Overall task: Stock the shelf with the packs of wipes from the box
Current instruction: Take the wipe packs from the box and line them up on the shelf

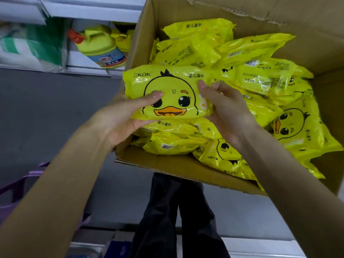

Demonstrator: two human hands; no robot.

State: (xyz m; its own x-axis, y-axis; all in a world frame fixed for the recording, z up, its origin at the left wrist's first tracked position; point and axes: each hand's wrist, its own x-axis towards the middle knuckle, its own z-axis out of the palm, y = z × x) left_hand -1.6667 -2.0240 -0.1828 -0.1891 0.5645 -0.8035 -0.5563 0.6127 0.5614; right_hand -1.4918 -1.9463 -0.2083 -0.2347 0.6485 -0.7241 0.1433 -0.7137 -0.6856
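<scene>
the left hand [128, 116] and right hand [223, 112] both grip one yellow pack of wipes [167, 92], thumbs on its duck face and fingers beneath it, held just above the open box [167, 164]. the box looks mostly full, with many more packs [260, 79] heaped inside. on the white shelf [89, 12] at upper left, a few yellow packs [122, 39] seem to sit beside a bottle [100, 47], though they are blurred. stocking looks early, with most of the load left to move.
</scene>
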